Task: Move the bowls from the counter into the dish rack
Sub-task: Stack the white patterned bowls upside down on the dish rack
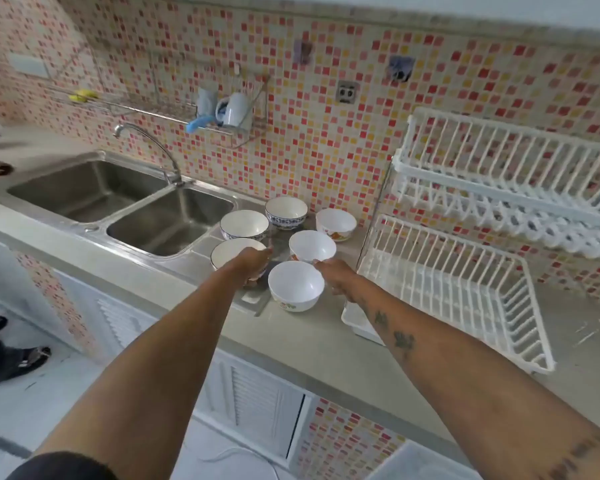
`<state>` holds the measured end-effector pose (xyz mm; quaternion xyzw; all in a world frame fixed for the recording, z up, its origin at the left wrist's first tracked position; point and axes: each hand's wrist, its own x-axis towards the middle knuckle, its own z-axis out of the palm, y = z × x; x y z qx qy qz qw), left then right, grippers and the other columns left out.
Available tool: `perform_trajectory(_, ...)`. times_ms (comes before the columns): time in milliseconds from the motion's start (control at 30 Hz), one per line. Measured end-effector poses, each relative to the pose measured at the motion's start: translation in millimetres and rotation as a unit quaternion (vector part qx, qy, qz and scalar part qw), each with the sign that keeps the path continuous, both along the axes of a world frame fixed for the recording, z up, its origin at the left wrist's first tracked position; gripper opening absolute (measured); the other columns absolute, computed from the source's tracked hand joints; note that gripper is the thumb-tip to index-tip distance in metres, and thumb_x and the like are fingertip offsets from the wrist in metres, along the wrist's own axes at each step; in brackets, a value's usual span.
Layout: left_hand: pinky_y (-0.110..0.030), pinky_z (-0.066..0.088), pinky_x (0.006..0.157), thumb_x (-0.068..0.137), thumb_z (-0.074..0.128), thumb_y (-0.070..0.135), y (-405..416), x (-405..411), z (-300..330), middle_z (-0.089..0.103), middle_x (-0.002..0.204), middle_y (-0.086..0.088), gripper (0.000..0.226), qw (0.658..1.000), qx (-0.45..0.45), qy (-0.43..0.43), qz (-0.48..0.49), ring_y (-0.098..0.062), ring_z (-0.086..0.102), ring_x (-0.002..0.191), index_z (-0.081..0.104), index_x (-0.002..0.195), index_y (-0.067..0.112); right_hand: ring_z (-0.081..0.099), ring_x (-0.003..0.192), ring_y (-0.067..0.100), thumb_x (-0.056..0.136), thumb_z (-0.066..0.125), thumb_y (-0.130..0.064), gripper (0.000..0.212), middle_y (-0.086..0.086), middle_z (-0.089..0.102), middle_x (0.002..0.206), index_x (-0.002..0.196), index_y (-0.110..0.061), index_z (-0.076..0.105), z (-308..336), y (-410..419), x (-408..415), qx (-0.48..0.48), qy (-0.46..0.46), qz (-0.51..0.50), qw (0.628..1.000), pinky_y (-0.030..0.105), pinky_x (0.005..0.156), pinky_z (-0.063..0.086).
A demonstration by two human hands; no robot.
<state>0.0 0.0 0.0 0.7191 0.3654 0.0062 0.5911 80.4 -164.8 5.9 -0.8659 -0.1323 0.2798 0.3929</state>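
Note:
Several bowls stand on the sink's drainboard and the counter. My left hand lies over the right rim of a dark-rimmed bowl, fingers curled around its side. My right hand sits between a plain white bowl and a nearer flower-printed bowl; its fingertips touch the near rim of the plain one, and the grip is not clear. Behind are two blue-patterned bowls and another printed white bowl. The white wire dish rack stands empty to the right.
The rack has an upper tier and a drip tray under its near corner. A double steel sink with a tap lies left. A wall shelf holds mugs. Someone's feet stand on the floor at left.

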Motion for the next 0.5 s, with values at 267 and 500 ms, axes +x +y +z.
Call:
perform_trajectory(267, -0.038, 0.053, 0.087, 0.097, 0.048, 0.034, 15.0, 33.0, -50.3, 0.063, 0.115, -0.024, 0.049, 0.997, -0.040, 0.035, -0.060, -0.037, 0.063, 0.102, 0.052, 0.126, -0.005, 0.041, 0.134, 0.032, 0.099, 0.044, -0.028, 0.052, 0.016, 0.042, 0.147, 0.143, -0.002, 0.037, -37.6, 22.1, 29.4, -0.038, 0.031, -0.026, 0.998, 0.039, 0.106, 0.036)
perform_trajectory(500, -0.047, 0.042, 0.108, 0.095, 0.049, 0.036, 18.9, 54.6, -81.3, 0.050, 0.139, -0.020, 0.053, 0.993, 0.011, 0.070, -0.089, -0.038, 0.050, 0.127, 0.044, 0.139, 0.009, 0.042, 0.133, 0.032, 0.095, 0.053, -0.036, 0.062, 0.015, 0.041, 0.148, 0.143, -0.001, 0.036, -68.3, 24.3, 50.5, -0.031, 0.135, -0.071, 0.988, 0.041, 0.109, 0.038)
